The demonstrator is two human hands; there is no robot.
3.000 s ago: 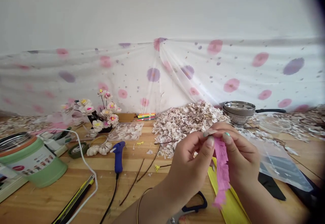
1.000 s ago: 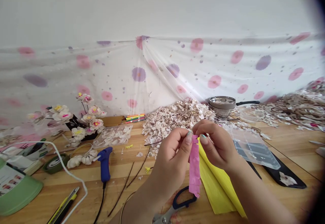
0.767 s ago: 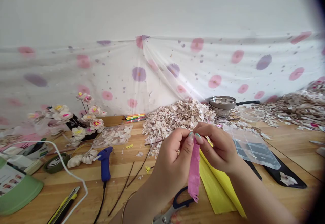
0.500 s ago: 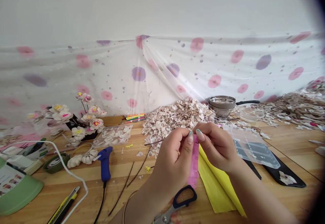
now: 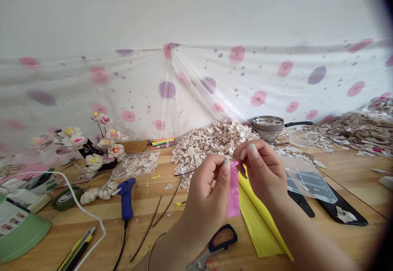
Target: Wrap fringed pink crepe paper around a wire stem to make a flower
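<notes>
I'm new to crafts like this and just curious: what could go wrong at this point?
The thin pink paper strip is pinched only at its top between the left hand and right hand; it might tear. The scissors lie right under the left wrist and could get bumped.

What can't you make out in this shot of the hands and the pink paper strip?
Head view only:
- pink crepe strip: its left edge is hidden behind the left hand.
- right hand: whether its fingertips touch the strip is unclear.
- scissors: blades cut off by the bottom edge.
- green container: cropped at the left edge.
</notes>
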